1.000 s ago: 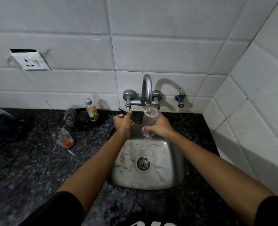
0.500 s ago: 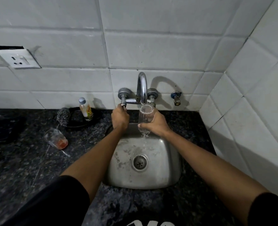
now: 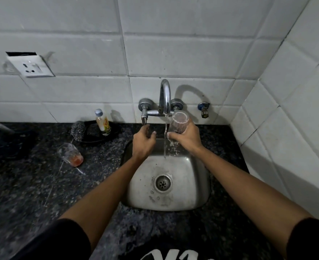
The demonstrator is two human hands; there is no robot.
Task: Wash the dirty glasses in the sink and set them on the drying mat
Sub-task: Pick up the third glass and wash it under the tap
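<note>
A: What is seen, from largest down?

B: White tiled walls (image 3: 173, 53), a dark speckled counter (image 3: 33, 194), a steel sink (image 3: 183, 184).

A: And around the tap (image 3: 165, 98)?

B: A dirty glass (image 3: 71, 155) is laid on the counter left of the sink, near a bottle (image 3: 102, 122) and scrubber (image 3: 78, 131).

A: The hands?

B: A glass (image 3: 179, 124) is gripped by the right hand (image 3: 187, 139) beside the stream; the left hand (image 3: 142, 143) is held loosely curled, holding nothing.
</note>
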